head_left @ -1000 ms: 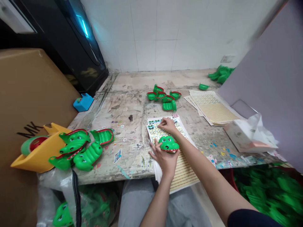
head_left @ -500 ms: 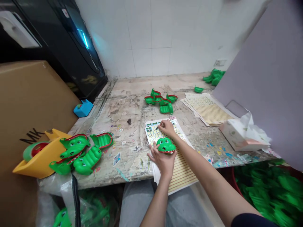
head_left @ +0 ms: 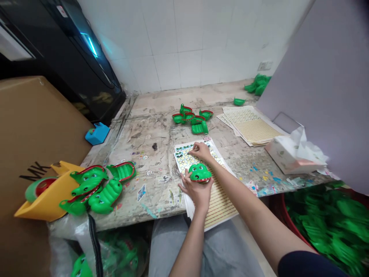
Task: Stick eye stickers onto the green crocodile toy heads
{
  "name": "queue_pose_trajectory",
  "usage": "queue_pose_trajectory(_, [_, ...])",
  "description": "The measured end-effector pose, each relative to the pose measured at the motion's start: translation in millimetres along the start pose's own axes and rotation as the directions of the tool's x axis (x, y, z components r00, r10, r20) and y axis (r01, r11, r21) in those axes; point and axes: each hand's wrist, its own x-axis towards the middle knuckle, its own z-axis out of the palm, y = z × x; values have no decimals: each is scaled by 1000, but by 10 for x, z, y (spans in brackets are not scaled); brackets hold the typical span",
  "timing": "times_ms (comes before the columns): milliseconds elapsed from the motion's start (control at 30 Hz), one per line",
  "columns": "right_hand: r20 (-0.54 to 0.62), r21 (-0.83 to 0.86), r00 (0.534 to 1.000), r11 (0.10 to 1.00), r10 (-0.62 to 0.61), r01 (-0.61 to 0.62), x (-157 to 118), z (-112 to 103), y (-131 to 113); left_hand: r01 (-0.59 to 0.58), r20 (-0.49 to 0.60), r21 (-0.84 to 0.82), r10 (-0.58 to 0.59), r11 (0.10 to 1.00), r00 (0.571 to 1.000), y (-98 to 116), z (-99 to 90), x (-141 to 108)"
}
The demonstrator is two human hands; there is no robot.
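My left hand (head_left: pixel 198 192) is closed round a green toy crocodile head (head_left: pixel 198 172) with eye stickers, a dark nostril spot and a red mouth edge with white teeth. Beneath it lies a stack of sticker sheets (head_left: pixel 221 206), partly printed with yellow stripes. Over the upper part of the top sheet, my right hand (head_left: pixel 201 151) has its thumb and forefinger pinched together among the rows of eye stickers (head_left: pixel 181 154). Anything between those fingertips is too small to make out.
Several green crocodile pieces (head_left: pixel 198 127) lie farther back; finished-looking crocodiles (head_left: pixel 105 196) rest at left beside a yellow holder (head_left: pixel 49 200). At right are more sticker sheets (head_left: pixel 256 129), a tissue box (head_left: pixel 288 156) and, below the table, a red tub (head_left: pixel 291 227) of green parts.
The camera view has shifted slightly. My right hand remains pinched over the sticker rows, a little farther left on the sheet. My left hand keeps the crocodile head in the same place.
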Motion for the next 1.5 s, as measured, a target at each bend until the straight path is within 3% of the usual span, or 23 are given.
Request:
queue_pose_trajectory(100, [13, 234, 995, 967, 95, -95, 8, -90, -103, 11, -9, -9, -12, 1000, 1000, 2, 9, 1])
queue_pose_trajectory(233, [-9, 548, 988, 827, 153, -123, -216, -450, -246, -15, -24, 6, 15, 1000, 1000, -23, 28, -4])
queue_pose_trajectory(333, [164, 567, 971, 788, 175, -238, -609, -780, -320, -24, -15, 10, 24, 1000, 1000, -31, 30, -4])
queue_pose_trajectory(433, [301, 538, 931, 770, 206, -344, -986, -964, -378, -17, -14, 9, 17, 1000, 1000, -15, 19, 0])
queue_pose_trajectory(567, [274, 558, 933, 752, 234, -352, -1193, -949, -426, -2, -8, 17, 2, 1000, 1000, 16, 13, 3])
queue_pose_trajectory(833, [268, 560, 923, 735, 276, -382, -1168, -910, -470, 1, -20, -22, -2, 1000, 1000, 35, 16, 3])
queue_pose_trajectory(1000, [253, 505, 933, 787, 258, -354, -1200, -883, -459, -1, -3, 12, 1, 1000, 1000, 48, 1, 4])
queue_pose_trajectory(1067, [188, 409, 952, 863, 240, -298, -1247, -869, -473, -4, 3, 29, 4, 1000, 1000, 49, 2, 6])
queue_pose_trajectory(1133, [10, 207, 980, 958, 201, -199, -1305, -873, -511, -6, -4, 33, 7, 999, 1000, 42, 9, 7])
queue_pose_trajectory(1200, [-208, -33, 971, 991, 122, -131, -1352, -895, -562, -8, -19, 15, 8, 1000, 1000, 29, 21, 7])
queue_pose_trajectory(1267, [-315, -154, 946, 980, 76, -129, -1368, -918, -606, -14, -25, -11, 13, 1000, 1000, 12, 32, 5])
queue_pose_trajectory(1333, [-182, -101, 977, 986, 109, -129, -1350, -914, -630, -27, -19, -25, 26, 999, 999, -8, 40, 3])
queue_pose_trajectory(1400, [104, 104, 984, 983, 142, -153, -1309, -878, -629, -36, -16, -34, 35, 999, 999, -29, 44, 3])
queue_pose_trajectory(1467, [347, 335, 932, 913, 108, -231, -1262, -833, -607, -38, -25, -59, 36, 998, 999, -45, 43, 3])
queue_pose_trajectory(1500, [414, 421, 906, 864, 87, -275, -1239, -817, -591, -39, -33, -75, 37, 996, 999, -50, 42, 2])
